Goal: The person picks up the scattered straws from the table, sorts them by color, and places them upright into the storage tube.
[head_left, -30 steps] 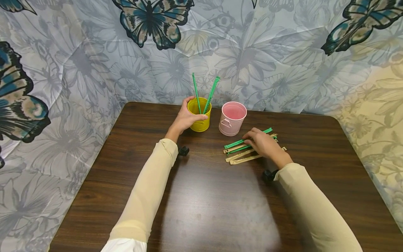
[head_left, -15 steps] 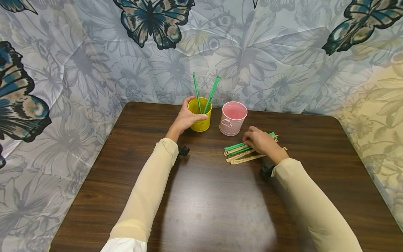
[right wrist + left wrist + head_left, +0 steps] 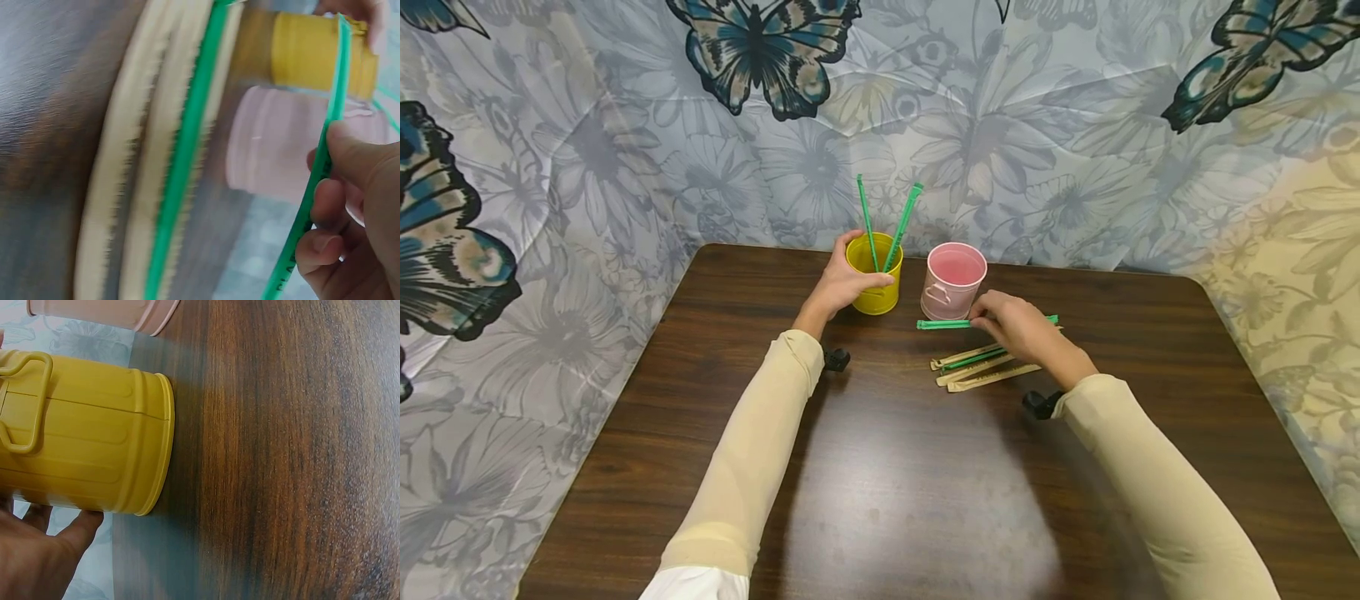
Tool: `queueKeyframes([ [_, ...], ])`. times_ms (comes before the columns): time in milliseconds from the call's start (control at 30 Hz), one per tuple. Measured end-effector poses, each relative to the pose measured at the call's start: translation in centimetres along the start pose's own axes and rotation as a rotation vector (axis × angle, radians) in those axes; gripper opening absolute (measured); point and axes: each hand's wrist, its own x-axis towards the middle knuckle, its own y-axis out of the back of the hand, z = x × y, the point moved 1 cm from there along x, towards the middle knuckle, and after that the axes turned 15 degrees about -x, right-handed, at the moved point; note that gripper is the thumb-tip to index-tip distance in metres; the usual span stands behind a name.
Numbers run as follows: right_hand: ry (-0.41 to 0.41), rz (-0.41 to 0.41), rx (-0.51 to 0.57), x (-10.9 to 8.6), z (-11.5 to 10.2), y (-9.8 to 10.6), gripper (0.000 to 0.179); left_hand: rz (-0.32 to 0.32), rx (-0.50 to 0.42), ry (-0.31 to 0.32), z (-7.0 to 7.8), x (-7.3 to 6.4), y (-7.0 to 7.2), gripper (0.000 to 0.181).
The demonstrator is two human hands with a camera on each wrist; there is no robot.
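Observation:
My left hand point(image 3: 844, 280) grips a small yellow bucket point(image 3: 880, 302) at the back of the table, thumb across its near side and fingers round the far left. Two green wrapped straws point(image 3: 904, 227) stand in this bucket, leaning apart. Between thumb and fingertips my right hand point(image 3: 1026, 333) pinches another green wrapped straw point(image 3: 315, 169), lifted above the pile and lying almost level in the head view. Under that hand several beige wrapped straws point(image 3: 977, 369) and one green straw point(image 3: 187, 150) lie side by side. A pink bucket point(image 3: 951, 287) stands between the two hands.
The dark wood table point(image 3: 917, 483) ends just behind the buckets, against a cloth backdrop point(image 3: 1045, 158) printed with flowers and butterflies. Small black devices point(image 3: 837, 360) sit at both wrists.
My right hand has picked a green straw off the pile and raised it toward the pink bucket. The left hand stays on the yellow bucket.

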Motion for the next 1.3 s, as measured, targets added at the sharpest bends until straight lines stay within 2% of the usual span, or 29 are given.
queueKeyframes([
  [233,0.024,0.111,0.109,1.0,-1.5,2.8,0.018,-0.001,-0.007,-0.002,0.1,-0.1,0.0,0.1],
  [400,0.025,0.184,0.194,2.0,-2.8,5.2,0.011,-0.005,-0.005,-0.002,0.1,-0.1,-0.1,0.101],
  [767,-0.109,0.205,0.376,5.4,-5.8,10.3,0.014,0.008,0.006,0.009,0.0,0.1,-0.1,0.1],
  [967,-0.112,0.244,0.476,8.0,-7.0,11.8,0.016,0.005,0.01,0.024,-0.1,0.1,-0.1,0.101],
  [1133,-0.101,0.292,0.556,10.1,-8.1,12.7,0.008,0.003,0.003,0.027,-0.1,0.1,-0.1,0.1],
  [1300,-0.119,0.321,0.605,11.9,-8.5,12.5,0.007,-0.004,-0.001,0.021,0.1,0.0,-0.1,0.099],
])
